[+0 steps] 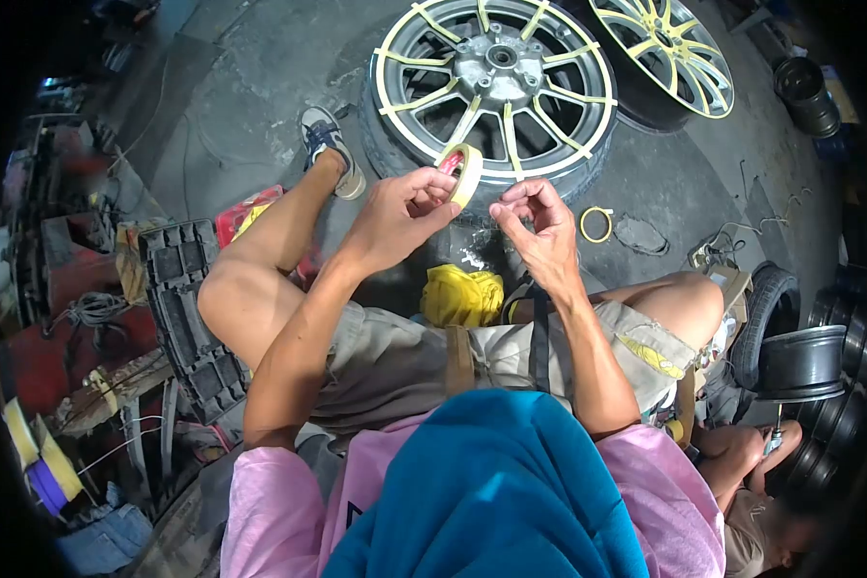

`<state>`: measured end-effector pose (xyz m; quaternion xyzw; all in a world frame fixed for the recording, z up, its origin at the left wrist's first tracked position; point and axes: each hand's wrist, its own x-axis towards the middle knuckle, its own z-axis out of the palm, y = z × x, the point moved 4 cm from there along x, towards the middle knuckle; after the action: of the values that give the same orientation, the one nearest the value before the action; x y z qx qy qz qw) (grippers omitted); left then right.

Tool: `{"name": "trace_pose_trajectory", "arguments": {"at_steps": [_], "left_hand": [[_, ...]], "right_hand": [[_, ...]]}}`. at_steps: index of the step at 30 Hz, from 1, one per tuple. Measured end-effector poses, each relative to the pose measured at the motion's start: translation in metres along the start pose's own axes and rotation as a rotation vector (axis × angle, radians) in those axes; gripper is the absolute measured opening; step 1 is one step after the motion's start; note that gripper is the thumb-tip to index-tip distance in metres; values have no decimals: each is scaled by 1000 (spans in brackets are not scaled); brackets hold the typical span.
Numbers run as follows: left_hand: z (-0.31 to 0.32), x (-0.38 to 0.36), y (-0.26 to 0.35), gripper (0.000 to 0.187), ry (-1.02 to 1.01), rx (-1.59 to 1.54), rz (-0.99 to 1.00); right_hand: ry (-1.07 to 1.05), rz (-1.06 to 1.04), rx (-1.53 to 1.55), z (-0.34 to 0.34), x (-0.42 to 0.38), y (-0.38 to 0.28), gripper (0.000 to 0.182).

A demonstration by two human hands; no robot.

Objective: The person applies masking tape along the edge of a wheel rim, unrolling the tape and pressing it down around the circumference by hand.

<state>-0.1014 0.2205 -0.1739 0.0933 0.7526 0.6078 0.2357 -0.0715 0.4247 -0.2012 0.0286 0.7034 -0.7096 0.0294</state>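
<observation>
My left hand (400, 217) is closed on a roll of pale yellow masking tape (467, 178), held upright on edge with its red inner core showing. Close by on the right, my right hand (541, 231) has thumb and fingertips drawn together; whatever lies between them is too small to make out. Just beyond both hands, a multi-spoke wheel (499, 82) lies on a tire on the floor, with strips of yellow tape along its spokes and rim. A thin yellow tape ring (596, 224) rests on the floor to the right of my right hand.
A second wheel with yellow spokes (667, 40) stands at the upper right. Yellow cloth (460, 295) lies between my legs. An open black case (188, 308) sits at left. Tires and a dark rim (801, 361) are at right, near another person (751, 462).
</observation>
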Motion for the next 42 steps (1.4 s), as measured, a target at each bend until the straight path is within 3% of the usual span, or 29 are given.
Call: {"name": "trace_pose_trajectory", "arguments": {"at_steps": [1,8,13,25,32,34,37,42], "left_hand": [[1,-1,4,22,45,173,54],[19,-5,12,22,161,220,167],[29,-5,15,22,175,286,256],[34,-9,9,24,164,323,293],[34,-8,5,24,155,336,295],[35,-4,-6,23,150,148,223],[36,-3,-9,22,142,9,130],[40,-5,-1,24,196,62,177]], "right_hand": [[13,-26,3,0,-1,-4,19],[-10,-268,-99,9,-3,-7,25],[-14,-253,-110,8,-4,-9,23],[-85,-243,-220,9,-5,-13,15],[-87,-167,-82,10,-7,-4,12],[-76,-159,-46,11,-7,-4,13],[45,-255,-141,11,-8,-11,16],[119,-382,-404,13,-15,-26,19]]}}
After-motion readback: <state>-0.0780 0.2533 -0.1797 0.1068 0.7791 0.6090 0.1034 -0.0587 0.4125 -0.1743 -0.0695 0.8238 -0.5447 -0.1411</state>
